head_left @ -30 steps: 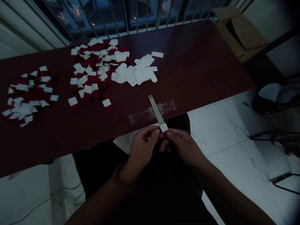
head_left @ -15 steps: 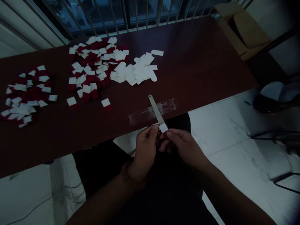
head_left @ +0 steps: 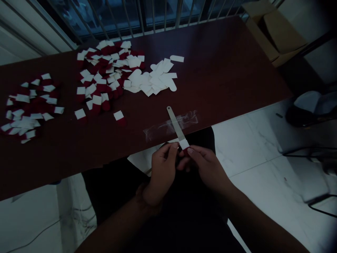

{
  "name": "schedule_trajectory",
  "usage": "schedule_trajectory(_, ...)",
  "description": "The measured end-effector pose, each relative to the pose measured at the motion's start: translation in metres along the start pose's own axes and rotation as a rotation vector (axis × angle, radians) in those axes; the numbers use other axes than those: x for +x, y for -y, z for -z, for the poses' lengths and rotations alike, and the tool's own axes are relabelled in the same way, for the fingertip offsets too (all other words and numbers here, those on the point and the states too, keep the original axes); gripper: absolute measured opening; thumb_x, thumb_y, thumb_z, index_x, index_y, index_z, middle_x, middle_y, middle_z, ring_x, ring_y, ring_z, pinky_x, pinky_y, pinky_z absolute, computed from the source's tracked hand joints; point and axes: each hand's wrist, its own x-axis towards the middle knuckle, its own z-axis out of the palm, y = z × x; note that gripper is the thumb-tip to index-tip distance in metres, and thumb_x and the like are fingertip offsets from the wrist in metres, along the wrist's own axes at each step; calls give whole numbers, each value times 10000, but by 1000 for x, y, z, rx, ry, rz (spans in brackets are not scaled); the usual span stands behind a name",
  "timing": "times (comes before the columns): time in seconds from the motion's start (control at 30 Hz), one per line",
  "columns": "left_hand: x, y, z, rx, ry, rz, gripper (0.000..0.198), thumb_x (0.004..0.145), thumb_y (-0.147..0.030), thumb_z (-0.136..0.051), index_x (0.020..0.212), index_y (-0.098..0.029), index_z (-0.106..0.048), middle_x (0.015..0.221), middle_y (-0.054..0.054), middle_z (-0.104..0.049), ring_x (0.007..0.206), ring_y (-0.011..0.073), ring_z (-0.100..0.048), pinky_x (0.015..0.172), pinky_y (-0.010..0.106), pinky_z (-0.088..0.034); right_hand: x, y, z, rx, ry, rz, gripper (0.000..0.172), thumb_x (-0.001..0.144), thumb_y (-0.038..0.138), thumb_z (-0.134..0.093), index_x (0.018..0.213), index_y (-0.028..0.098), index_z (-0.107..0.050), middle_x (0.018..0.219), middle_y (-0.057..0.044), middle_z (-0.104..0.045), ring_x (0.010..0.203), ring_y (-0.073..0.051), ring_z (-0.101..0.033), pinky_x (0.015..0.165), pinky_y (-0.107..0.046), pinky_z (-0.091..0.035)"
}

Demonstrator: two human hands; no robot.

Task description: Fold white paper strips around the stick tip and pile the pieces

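A metal ruler-like strip [head_left: 176, 123] lies on the table and sticks out past its front edge. Over its near end sits a small red piece with a white top [head_left: 184, 144]. My right hand [head_left: 206, 161] pinches the red part between thumb and fingers. Just left of it, my left hand [head_left: 163, 165] is closed, thumb against fingers, beside the strip's end; a thin pale sliver shows at its fingertips, too small to name. Clear tape [head_left: 184, 120] crosses the strip on the tabletop.
On the dark red table [head_left: 216, 63] lie a large heap of red-and-white pieces [head_left: 101, 81], a second heap [head_left: 28, 116] at far left, and loose white rounded cards [head_left: 158, 79]. An open cardboard box [head_left: 281, 35] stands at the far right. Window bars run along the back.
Hardly anything differs. My left hand has shifted very slightly left, and the view has tilted a touch; my right hand keeps its pinch on the red-and-white piece.
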Motion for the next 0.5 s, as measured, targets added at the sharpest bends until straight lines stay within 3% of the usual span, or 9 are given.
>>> schedule_trajectory(0.13, -2, -2, 1, 12, 8, -9, 296, 972, -439, -651, 835, -207, -772, 757, 20, -707, 725, 159, -635, 654, 260, -490, 0, -3, 0, 11, -5, 13, 320, 1039, 426, -540, 951, 199, -747, 711, -45, -755, 663, -177, -667, 660, -320, -510)
schedule_trajectory(0.37, 4, -3, -6, -185, 103, 158, 394, 929, -490, -693, 687, -186, -630, 594, -34, -548, 507, 97, -457, 500, 238, -393, 1, -4, 1, -74, -2, 54, 330, 1045, 430, -533, 937, 203, -746, 718, -40, -739, 666, -177, -655, 672, -325, -512)
schedule_trajectory(0.5, 4, -3, -6, -193, 114, 136, 372, 936, -479, -686, 719, -179, -660, 598, -28, -565, 550, 108, -506, 535, 235, -411, 7, -1, 8, -99, -21, 64, 331, 1025, 434, -554, 880, 197, -733, 741, -35, -719, 677, -168, -634, 662, -309, -499)
